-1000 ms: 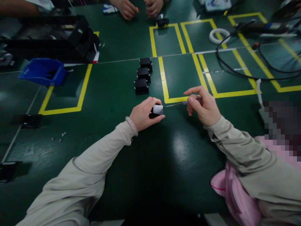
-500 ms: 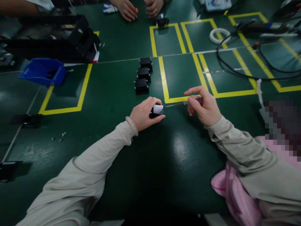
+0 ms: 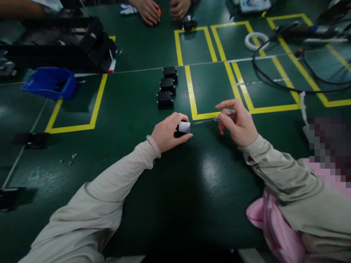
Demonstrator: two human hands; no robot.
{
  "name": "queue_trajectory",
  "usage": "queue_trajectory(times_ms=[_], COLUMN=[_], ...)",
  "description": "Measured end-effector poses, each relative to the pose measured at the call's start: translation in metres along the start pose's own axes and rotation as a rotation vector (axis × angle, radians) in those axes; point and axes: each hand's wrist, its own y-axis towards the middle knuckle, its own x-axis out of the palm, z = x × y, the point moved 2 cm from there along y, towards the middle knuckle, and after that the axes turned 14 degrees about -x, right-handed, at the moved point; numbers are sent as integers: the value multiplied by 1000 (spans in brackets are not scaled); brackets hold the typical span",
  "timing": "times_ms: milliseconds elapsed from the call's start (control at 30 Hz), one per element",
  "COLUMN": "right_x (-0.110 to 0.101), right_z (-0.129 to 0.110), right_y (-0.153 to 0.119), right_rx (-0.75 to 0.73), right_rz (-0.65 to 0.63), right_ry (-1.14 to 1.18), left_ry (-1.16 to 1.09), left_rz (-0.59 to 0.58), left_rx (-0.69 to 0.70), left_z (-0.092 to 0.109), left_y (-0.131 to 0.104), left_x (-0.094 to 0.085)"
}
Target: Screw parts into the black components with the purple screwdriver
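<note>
My left hand (image 3: pixel 169 132) is closed around a small black block (image 3: pixel 181 133) with a pale face, held at the middle of the green table. Between the fingers of my right hand (image 3: pixel 236 122) is the handle of a screwdriver (image 3: pixel 216 119). Its thin shaft points left, and the tip meets the right side of the block; whether it sits in a screw is too small to tell. My right index finger is stretched out over the handle. Beyond my left hand stand three similar black blocks (image 3: pixel 165 99) in a row, with small metal screws sticking out of their sides.
A blue bin (image 3: pixel 51 83) and stacked black trays (image 3: pixel 93 47) stand at the left. Several small screws (image 3: pixel 71 159) lie at lower left. Across the table are another person's hands (image 3: pixel 149 11). At right are a white tape ring (image 3: pixel 256 41), black cables (image 3: pixel 274 85) and pink cloth (image 3: pixel 271 223).
My right fingers have shifted very slightly around the screwdriver handle. The left hand and the block have stayed in place.
</note>
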Motion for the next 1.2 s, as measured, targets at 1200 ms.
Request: queue_trajectory(times_ms=[1200], right_x=[1], right_z=[4], right_y=[-1], right_rx=[27], right_rz=[7], right_ry=[42], left_ry=[-4], left_rz=[0], left_rx=[10], left_z=[0], left_y=[0], left_x=[0])
